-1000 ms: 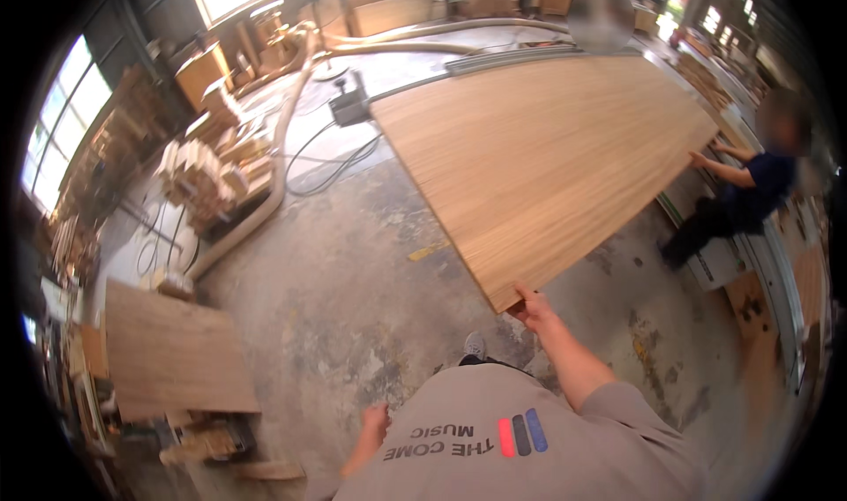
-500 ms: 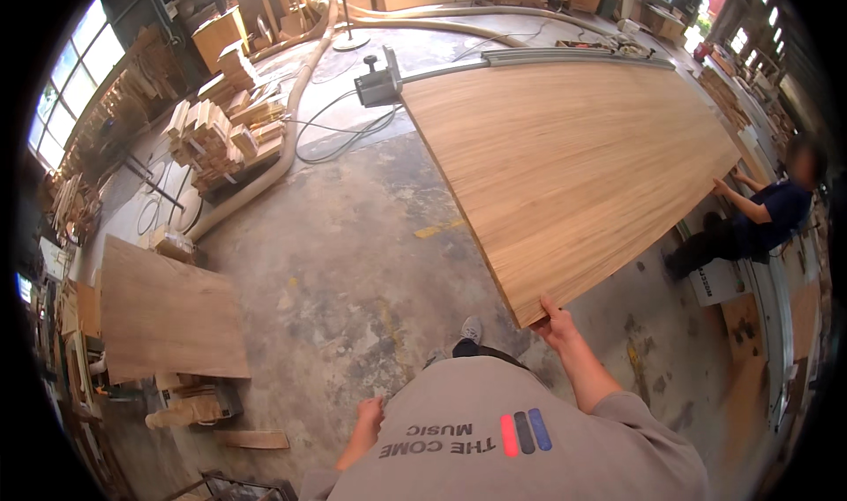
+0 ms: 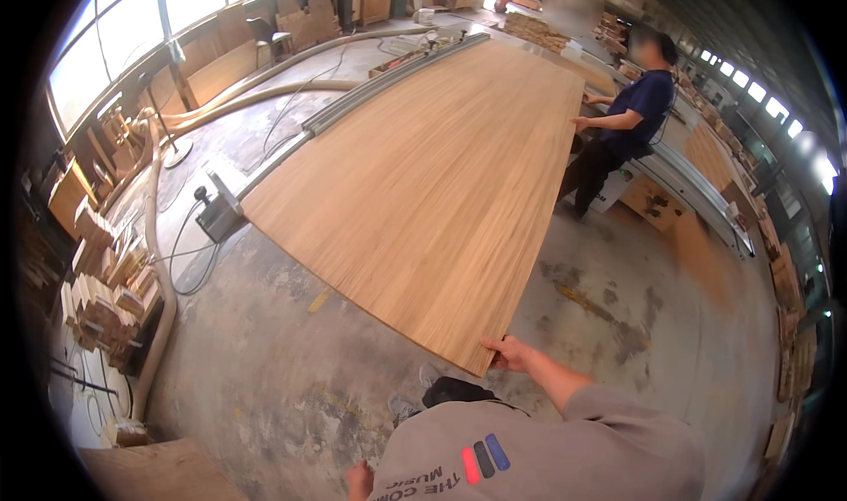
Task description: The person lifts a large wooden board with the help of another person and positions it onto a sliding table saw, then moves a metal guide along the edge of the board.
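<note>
A large wooden panel [image 3: 415, 183] with long straight grain stretches away from me at about waist height. My right hand [image 3: 509, 354] grips its near right corner, thumb on the top face and the other fingers over the edge and below. My left hand [image 3: 360, 481] hangs low beside my body, apart from the panel; its fingers look curled in, and nothing shows in them. Along the panel's left edge runs a grey metal rail [image 3: 353, 100] with a clamp-like block [image 3: 221, 214] at its near end. A co-worker [image 3: 631, 113] stands at the far right with both hands at the panel's right edge.
Stacked wood offcuts [image 3: 110, 298] stand at the left beside a thick tan hose [image 3: 159, 325]. Another wooden board [image 3: 168, 470] lies at the lower left. Behind the co-worker are a long metal rail [image 3: 697, 197] and a board with holes [image 3: 653, 203]. Bare concrete floor surrounds my feet.
My view has swung to the right, so the panel now reaches straight ahead and the co-worker appears nearer the middle. My right hand keeps hold of the corner; my left hand stays low.
</note>
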`<move>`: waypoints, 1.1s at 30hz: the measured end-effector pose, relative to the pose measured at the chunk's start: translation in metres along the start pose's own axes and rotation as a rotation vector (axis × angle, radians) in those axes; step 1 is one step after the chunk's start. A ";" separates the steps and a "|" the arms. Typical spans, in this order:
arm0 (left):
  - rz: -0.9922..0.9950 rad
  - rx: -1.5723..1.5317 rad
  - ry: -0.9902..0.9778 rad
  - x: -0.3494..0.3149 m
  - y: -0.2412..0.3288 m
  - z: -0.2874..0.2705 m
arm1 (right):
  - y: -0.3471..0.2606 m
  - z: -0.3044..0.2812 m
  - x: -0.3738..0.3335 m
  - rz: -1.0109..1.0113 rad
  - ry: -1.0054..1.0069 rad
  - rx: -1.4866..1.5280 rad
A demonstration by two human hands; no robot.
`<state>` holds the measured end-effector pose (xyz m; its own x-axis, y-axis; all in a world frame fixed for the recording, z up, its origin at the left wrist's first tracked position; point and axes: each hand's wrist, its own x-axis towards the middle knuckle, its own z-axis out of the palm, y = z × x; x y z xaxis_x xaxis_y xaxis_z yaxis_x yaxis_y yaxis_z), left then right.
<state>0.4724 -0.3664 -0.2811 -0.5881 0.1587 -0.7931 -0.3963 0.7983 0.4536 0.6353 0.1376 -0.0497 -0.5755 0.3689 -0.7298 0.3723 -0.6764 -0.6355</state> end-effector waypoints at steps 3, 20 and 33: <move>0.300 0.412 0.017 0.024 0.031 -0.041 | -0.001 0.010 -0.005 -0.036 0.015 0.020; 0.785 0.793 -0.067 0.077 0.211 -0.113 | 0.004 0.020 -0.013 -0.061 0.095 0.078; 0.060 0.424 -0.053 0.007 0.251 -0.121 | -0.010 0.037 -0.034 -0.057 0.177 0.041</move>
<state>0.2833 -0.2351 -0.1233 -0.5600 0.2326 -0.7952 -0.0314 0.9531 0.3010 0.6239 0.1083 -0.0094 -0.4566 0.5113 -0.7281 0.3103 -0.6755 -0.6689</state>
